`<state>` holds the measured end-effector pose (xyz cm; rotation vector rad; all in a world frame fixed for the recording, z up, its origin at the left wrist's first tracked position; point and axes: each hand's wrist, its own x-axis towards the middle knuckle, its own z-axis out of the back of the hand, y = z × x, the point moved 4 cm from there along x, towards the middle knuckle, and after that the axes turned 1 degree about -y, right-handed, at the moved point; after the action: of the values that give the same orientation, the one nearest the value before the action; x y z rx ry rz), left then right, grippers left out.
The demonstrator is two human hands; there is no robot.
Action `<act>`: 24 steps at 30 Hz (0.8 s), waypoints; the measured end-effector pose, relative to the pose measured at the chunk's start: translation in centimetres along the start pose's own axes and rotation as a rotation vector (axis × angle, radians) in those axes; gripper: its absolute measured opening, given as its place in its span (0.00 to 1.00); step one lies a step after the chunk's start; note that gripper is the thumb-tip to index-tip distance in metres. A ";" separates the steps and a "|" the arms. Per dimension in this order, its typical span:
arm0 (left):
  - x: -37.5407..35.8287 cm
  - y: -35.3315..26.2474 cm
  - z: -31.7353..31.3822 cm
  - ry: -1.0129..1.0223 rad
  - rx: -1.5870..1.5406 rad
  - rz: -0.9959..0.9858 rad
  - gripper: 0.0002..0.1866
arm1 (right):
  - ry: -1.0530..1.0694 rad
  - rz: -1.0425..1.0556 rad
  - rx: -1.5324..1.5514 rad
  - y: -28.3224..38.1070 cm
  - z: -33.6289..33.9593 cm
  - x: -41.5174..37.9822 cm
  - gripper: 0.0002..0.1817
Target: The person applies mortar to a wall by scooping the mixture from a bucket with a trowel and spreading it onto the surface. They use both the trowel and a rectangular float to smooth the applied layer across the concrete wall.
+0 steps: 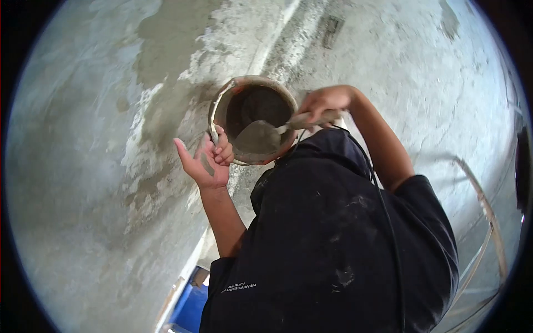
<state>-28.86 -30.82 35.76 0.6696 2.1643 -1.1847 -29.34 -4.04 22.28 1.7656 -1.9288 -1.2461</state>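
A round bucket (288,95) with a mortar-smeared rim stands in front of me, its inside dark. My left hand (212,162) is at its near left side, fingers curled round the pale handle (216,114) that runs along the rim. The thumb sticks out to the left, and a smear of grey mortar lies on the upturned palm. In my right hand (326,102), slightly blurred, is the handle of a trowel. Its broad blade (258,137), coated in grey mortar, lies over the bucket's mouth and points left.
Grey plastered surfaces with damp patches (172,44) spread on both sides. A rubble-strewn seam (280,50) runs beyond the bucket. At the right is a bent pole or hose (480,191). Something blue (191,305) shows at the lower left. A black cable (388,222) hangs down my shirt.
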 end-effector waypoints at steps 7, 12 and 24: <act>-3.8 -0.7 6.0 -0.130 -0.124 -0.144 0.50 | -0.176 0.274 0.291 -1.9 0.7 -6.9 0.37; -5.1 -1.1 7.7 -0.128 -0.179 -0.177 0.49 | -0.453 0.445 0.215 3.0 -1.3 -6.2 0.40; -8.6 -2.5 14.7 -0.232 -0.163 -0.141 0.45 | -1.373 0.856 -0.096 6.5 -6.5 14.5 0.33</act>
<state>-20.80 -45.98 36.63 0.2977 2.1085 -1.0824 -32.89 -20.47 25.72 -0.3553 -2.5561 -2.2240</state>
